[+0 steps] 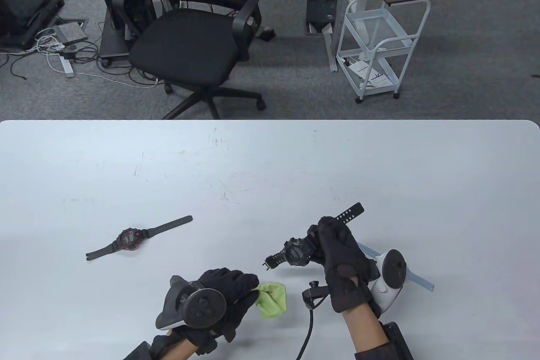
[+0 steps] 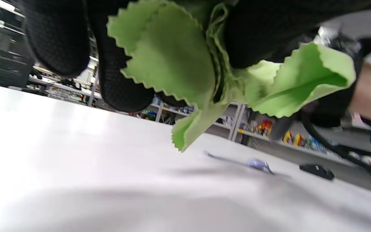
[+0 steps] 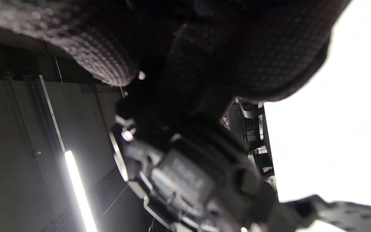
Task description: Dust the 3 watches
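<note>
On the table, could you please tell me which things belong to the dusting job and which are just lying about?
Belong to the job:
- green cloth, held in the left hand
- black watch, held in the right hand
- red-faced watch, lying flat
- pale blue watch, partly hidden

Lying about:
- office chair
- white cart

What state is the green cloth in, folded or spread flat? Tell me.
Bunched, not spread flat. The green cloth hangs crumpled from the left hand, its zigzag edges drooping above the table.

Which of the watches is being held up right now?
The all-black watch, gripped by the right hand. The red-faced watch lies flat on the table, untouched; a pale blue one lies behind the hand.
</note>
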A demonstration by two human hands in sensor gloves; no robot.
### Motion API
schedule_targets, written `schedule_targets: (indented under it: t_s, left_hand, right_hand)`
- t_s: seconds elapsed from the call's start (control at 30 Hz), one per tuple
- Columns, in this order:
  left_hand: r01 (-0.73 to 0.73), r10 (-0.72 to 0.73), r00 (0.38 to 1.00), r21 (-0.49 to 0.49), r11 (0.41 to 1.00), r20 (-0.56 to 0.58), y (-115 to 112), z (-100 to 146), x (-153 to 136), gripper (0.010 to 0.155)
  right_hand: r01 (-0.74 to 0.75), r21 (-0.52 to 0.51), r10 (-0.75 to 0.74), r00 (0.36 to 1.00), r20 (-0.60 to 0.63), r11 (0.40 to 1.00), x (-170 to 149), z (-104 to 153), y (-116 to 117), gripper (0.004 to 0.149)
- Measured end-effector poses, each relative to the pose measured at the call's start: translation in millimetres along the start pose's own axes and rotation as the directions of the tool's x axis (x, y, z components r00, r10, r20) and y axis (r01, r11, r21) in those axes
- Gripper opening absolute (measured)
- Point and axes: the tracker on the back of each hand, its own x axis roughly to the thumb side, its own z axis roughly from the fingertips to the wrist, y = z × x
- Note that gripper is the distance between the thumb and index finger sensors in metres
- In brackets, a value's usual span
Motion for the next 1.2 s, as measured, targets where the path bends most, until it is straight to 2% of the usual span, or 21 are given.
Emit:
schedule_targets:
  t_s: [0.13,0.2,0.4,0.57,0.63,0.7,0.77,0.83,0.9,0.97,1.1,1.2]
  left_hand:
    - [0.132,-0.121,0.990,-0.151,0.980,0.077,-25,-8,13,0.046]
    - [0.186,-0.167,0.980,-0.187,0.965,0.111,-34,-10,17,0.046]
    - [0.306,-0.262,0.945,-0.258,0.916,0.194,-53,-11,25,0.045]
    - [0.342,-0.291,0.932,-0.258,0.904,0.218,-57,-10,29,0.045]
    - [0.353,-0.296,0.930,-0.298,0.887,0.219,-56,-11,31,0.047]
    - [0.351,-0.291,0.934,-0.366,0.862,0.209,-54,-11,31,0.061]
    - [0.308,-0.261,0.950,-0.383,0.871,0.171,-48,-10,29,0.074]
    - [0.260,-0.223,0.965,-0.361,0.896,0.141,-39,-9,25,0.079]
    - [0.189,-0.164,0.981,-0.296,0.936,0.107,-25,-8,19,0.083]
    - [0.062,-0.055,0.997,-0.160,0.985,0.050,-4,-3,6,0.083]
    - [-0.060,0.061,0.997,0.030,0.998,-0.044,19,9,-16,0.074]
    - [-0.053,0.055,0.994,0.021,0.998,-0.098,23,12,-28,0.072]
  right_hand:
    - [0.002,-0.024,-0.002,1.000,-0.006,1.000,-1,-3,-7,0.045]
    - [0.000,-0.030,-0.001,1.000,-0.011,1.000,-2,-4,-9,0.045]
    - [-0.003,-0.033,0.003,1.000,-0.020,0.999,-2,-4,-9,0.045]
    - [-0.001,-0.032,0.000,1.000,-0.025,0.999,-2,-4,-9,0.045]
    - [-0.002,-0.029,0.002,1.000,-0.026,1.000,-2,-4,-9,0.046]
    - [-0.008,-0.032,0.007,1.000,-0.028,0.999,-2,-4,-9,0.046]
    - [-0.008,-0.032,0.007,1.000,-0.030,0.999,-2,-4,-9,0.046]
    - [-0.007,-0.031,0.006,1.000,-0.031,1.000,-2,-5,-8,0.045]
    - [-0.006,-0.028,0.005,0.999,-0.032,1.000,-2,-5,-8,0.046]
    - [-0.010,-0.029,0.009,0.999,-0.035,1.000,-2,-5,-8,0.046]
    - [-0.020,-0.028,0.019,0.999,-0.038,0.999,-3,-4,-7,0.045]
    - [-0.041,-0.027,0.040,0.998,-0.045,0.999,-4,-3,-6,0.045]
